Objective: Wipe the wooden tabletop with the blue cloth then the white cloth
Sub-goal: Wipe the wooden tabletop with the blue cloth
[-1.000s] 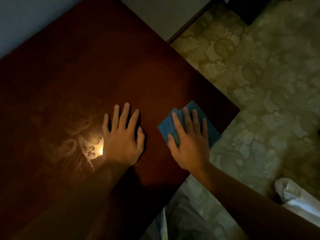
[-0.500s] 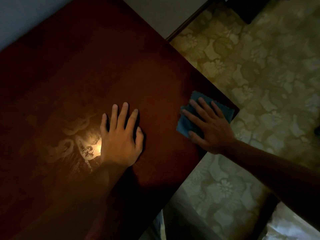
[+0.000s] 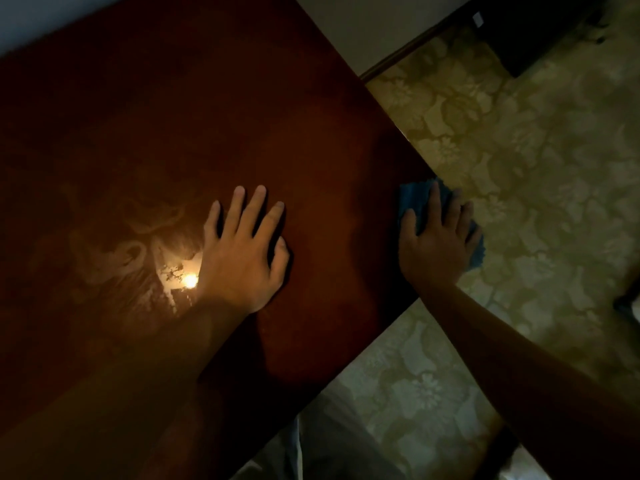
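A dim, top-down view of a dark red wooden tabletop filling the left and centre of the frame, with patterned carpet to the right. Left of centre, a small bright reflection glows on the wood. Just right of it, the left hand rests flat on the table, fingers straight and slightly spread, where it was a second ago. At the table's right corner, the right hand presses the blue cloth with straight, slightly parted fingers. Over the last second the cloth has slid from near the left hand out to this corner, part of it now hanging past the edge. The blue-cloth wipe seems underway; no white cloth is visible.
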Demonstrator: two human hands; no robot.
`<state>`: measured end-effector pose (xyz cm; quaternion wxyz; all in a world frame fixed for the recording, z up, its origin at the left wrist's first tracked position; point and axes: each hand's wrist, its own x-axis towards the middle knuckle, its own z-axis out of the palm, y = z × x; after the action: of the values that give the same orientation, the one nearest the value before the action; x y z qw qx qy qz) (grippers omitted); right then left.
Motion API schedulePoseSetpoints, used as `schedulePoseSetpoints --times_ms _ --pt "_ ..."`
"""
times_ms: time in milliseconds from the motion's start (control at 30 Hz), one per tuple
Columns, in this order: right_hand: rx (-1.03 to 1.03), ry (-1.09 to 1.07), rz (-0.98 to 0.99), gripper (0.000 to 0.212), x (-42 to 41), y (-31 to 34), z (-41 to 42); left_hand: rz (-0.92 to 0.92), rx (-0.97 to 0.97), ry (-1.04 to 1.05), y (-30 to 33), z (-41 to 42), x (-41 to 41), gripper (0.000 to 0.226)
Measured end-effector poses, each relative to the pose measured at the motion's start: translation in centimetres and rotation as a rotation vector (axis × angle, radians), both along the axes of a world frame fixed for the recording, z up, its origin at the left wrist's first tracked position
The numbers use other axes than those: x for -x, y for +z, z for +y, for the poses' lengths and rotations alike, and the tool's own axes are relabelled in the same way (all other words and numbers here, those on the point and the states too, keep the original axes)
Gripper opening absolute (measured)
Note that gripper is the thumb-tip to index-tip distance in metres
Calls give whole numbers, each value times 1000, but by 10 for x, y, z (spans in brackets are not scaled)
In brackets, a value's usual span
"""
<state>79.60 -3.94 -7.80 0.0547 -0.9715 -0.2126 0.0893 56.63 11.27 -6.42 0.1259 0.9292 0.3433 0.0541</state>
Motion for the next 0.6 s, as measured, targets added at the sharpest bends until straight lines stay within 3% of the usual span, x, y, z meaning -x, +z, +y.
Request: schedulePoseSetpoints --times_ms 133,200,433,600 --pt "-85 -230 96 65 5 -2 6 7 5 0 -1 1 0 54" --pt "-74 -232 66 64 7 -2 5 -1 9 5 -2 1 1 54" --pt "4 296 -37 71 63 5 8 -50 53 16 1 1 3 52" --pt "16 530 -60 70 99 7 19 -142 181 73 11 -1 9 45"
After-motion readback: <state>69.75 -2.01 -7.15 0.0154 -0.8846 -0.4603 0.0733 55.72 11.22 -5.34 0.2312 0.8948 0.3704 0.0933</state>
